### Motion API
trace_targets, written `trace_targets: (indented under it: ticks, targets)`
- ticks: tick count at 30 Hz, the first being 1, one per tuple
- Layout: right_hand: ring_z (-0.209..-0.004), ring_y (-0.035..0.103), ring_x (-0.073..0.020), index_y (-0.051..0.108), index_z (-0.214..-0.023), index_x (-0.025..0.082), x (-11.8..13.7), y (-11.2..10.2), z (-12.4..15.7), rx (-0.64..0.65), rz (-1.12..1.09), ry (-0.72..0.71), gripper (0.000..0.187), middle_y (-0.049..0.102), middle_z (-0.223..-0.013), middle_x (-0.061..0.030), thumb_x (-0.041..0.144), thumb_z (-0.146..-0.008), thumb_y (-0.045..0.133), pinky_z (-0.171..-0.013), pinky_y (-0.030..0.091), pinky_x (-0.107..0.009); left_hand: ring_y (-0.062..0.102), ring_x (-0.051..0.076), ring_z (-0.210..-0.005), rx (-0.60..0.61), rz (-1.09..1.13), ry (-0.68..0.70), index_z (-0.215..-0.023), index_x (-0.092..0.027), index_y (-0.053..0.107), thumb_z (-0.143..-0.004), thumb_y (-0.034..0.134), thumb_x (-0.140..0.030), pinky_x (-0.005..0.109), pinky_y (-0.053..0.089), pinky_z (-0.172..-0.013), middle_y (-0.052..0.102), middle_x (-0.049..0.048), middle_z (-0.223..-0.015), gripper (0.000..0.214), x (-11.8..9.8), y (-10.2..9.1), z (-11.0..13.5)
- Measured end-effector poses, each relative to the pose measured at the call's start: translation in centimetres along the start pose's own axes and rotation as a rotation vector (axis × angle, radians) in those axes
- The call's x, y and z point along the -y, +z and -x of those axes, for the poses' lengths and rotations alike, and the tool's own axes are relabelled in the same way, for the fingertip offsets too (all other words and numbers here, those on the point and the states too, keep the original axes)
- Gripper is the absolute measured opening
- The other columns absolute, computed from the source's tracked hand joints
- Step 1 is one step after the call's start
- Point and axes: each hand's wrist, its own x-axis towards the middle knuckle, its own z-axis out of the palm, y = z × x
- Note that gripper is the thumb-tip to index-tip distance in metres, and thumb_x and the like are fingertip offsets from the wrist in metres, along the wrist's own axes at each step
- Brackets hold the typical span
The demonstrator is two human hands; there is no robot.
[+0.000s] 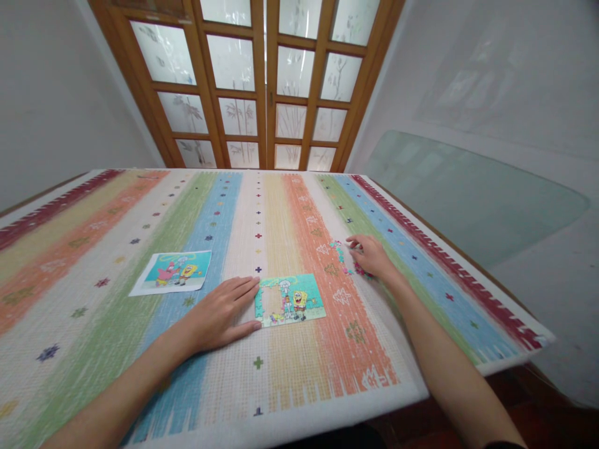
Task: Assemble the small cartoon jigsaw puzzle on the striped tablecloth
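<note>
A partly assembled cartoon jigsaw puzzle (290, 300) lies on the striped tablecloth (140, 349), with a gap in its left part. My left hand (219, 315) rests flat beside it, fingers stretched out and touching its left edge. Farther right, a small heap of loose puzzle pieces (344, 259) sits on the cloth. My right hand (372, 254) lies over those pieces with its fingers curled down onto them; whether it grips one is hidden.
A printed reference picture (172, 272) of the same cartoon lies left of the puzzle. The table's right edge (468, 262) runs diagonally near my right arm. Wooden glazed doors (266, 87) stand beyond the far end. A glass pane (468, 193) leans against the right wall.
</note>
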Motion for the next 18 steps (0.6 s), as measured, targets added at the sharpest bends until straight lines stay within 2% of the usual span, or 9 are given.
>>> trace_targets:
  ticks: [3, 8, 13, 18]
  targets:
    - [-0.094, 0.065, -0.0260, 0.072, -0.097, 0.019, 0.02, -0.47, -0.01, 0.033, -0.015, 0.074, 0.019, 0.073, -0.094, -0.0100, 0.018, -0.079, 0.065, -0.090, 0.046, -0.038, 0.052, 0.032, -0.135, -0.005, -0.008, 0.004, -0.147, -0.012, 0.044, -0.101, 0.048, -0.057, 0.051, 0.044, -0.112, 0.052, 0.0184, -0.148, 0.065, 0.02, 0.04, -0.01]
    - [-0.081, 0.066, -0.0234, 0.070, -0.077, 0.018, 0.27, -1.01, -0.09, 0.060, -0.036, 0.160, 0.003, 0.072, -0.082, -0.0087, 0.018, -0.078, 0.067, -0.078, 0.048, -0.033, 0.053, 0.031, -0.134, -0.025, -0.017, 0.009, -0.146, -0.013, 0.045, -0.101, 0.048, -0.057, 0.049, 0.044, -0.112, 0.053, 0.0177, -0.148, 0.064, -0.09, 0.06, -0.06]
    - [-0.063, 0.063, -0.0181, 0.063, -0.066, 0.020, 0.55, -1.12, -0.06, 0.087, -0.098, 0.231, 0.011, 0.068, -0.066, -0.0033, 0.014, -0.074, 0.067, -0.061, 0.045, -0.027, 0.053, 0.031, -0.135, -0.030, -0.011, 0.002, -0.147, -0.014, 0.045, -0.100, 0.050, -0.057, 0.049, 0.044, -0.113, 0.054, 0.0170, -0.148, 0.064, -0.19, 0.03, -0.01]
    - [-0.061, 0.063, -0.0167, 0.059, -0.072, 0.020, 0.89, -1.14, 0.21, 0.060, -0.167, 0.252, 0.009, 0.068, -0.068, -0.0027, 0.013, -0.074, 0.065, -0.058, 0.045, -0.026, 0.051, 0.032, -0.136, -0.014, 0.006, -0.006, -0.148, -0.013, 0.045, -0.099, 0.051, -0.056, 0.050, 0.042, -0.114, 0.052, 0.0175, -0.149, 0.065, -0.19, 0.06, -0.02]
